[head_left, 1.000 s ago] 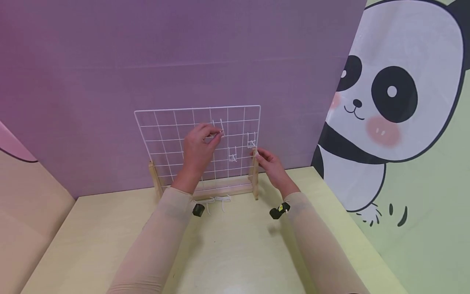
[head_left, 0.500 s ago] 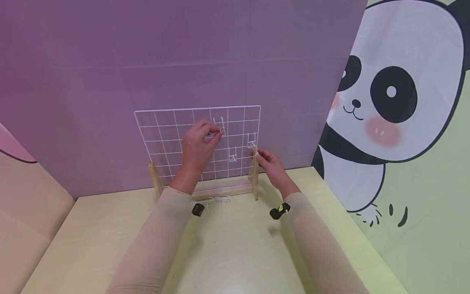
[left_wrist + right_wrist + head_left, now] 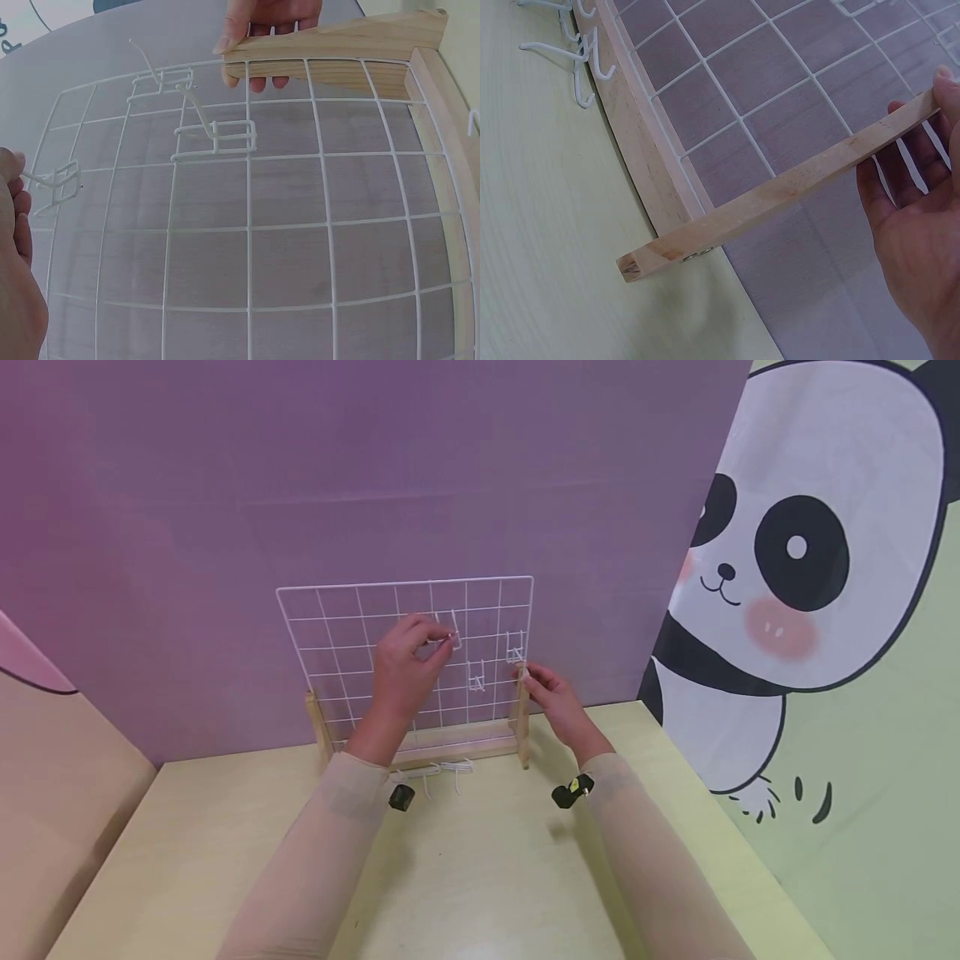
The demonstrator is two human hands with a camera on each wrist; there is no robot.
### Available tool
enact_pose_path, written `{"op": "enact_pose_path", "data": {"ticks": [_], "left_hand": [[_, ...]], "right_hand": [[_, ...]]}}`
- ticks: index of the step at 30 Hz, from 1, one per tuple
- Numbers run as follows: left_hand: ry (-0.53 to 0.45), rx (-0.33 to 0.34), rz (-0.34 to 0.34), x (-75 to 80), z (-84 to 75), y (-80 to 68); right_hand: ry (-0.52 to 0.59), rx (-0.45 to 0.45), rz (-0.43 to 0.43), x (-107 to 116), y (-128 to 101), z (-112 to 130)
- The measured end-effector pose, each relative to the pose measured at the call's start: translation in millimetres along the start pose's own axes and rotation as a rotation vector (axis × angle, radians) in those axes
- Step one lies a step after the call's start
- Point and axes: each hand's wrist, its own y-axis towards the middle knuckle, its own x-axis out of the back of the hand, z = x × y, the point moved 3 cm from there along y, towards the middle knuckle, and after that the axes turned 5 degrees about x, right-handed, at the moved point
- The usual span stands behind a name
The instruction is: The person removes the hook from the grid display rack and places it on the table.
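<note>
A white wire grid panel (image 3: pixel 405 582) stands upright in a wooden stand (image 3: pixel 522 739). My left hand (image 3: pixel 407 664) is in front of its upper middle, thumb and fingertips pinching the projecting arm of a white wire hook (image 3: pixel 67 181). That hook's two prongs (image 3: pixel 454 620) rise against the grid wires above the fingers. Two similar hooks, one lower (image 3: pixel 217 141) and one near the right edge (image 3: pixel 161 81), hang on the grid. At the right, my right hand (image 3: pixel 557 702) grips the top of the stand's upright (image 3: pixel 780 189), thumb on one side, fingers on the other.
Several loose white hooks (image 3: pixel 456 767) lie on the pale table (image 3: pixel 480 877) at the stand's front base. Close behind the grid is a purple backdrop (image 3: pixel 375 502). A wall with a panda picture (image 3: pixel 817 518) rises beyond the table's right edge.
The hook in my left hand rose slightly against the grid, then came down a little, the hand moving with it. My right hand has stayed on the upright.
</note>
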Motion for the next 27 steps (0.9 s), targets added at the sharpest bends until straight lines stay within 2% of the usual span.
{"op": "enact_pose_path", "data": {"ticks": [7,18,27], "left_hand": [[0.008,0.029,0.024,3.9,2.7,-8.5],[0.013,0.022,0.063,8.3,3.7,-22.3],[0.007,0.102,0.122,9.3,3.0,-35.1]], "right_hand": [[0.016,0.029,-0.002,-1.2,2.2,-0.6],[-0.015,-0.005,-0.016,-1.9,0.3,2.1],[0.007,0.004,-0.017,-2.4,0.0,3.2]]}}
